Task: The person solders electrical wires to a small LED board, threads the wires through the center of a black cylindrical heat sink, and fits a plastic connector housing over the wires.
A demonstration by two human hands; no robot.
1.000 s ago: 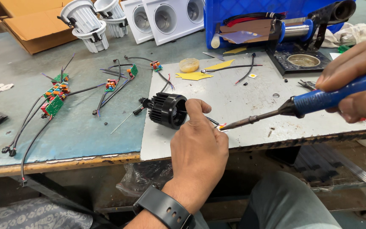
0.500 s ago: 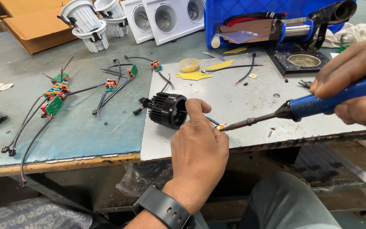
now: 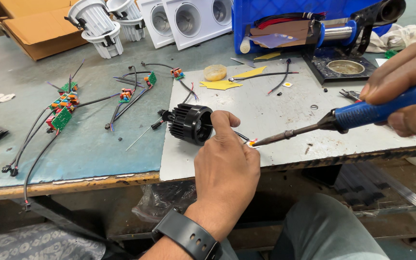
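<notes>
My left hand pinches thin wires that run from a black finned lamp housing lying on its side on a grey metal sheet. A small yellow-orange chip sits at the wire ends. My right hand grips a blue-handled soldering iron; its dark tip touches the chip. A black watch is on my left wrist.
Several small green circuit boards with black leads lie on the left of the bench. White lamp housings and square white fittings stand at the back. A blue crate, a soldering stand and yellow scraps lie behind.
The soldering iron tip has shifted slightly left onto the wire ends by my left fingers. The left hand and lamp housing stay put.
</notes>
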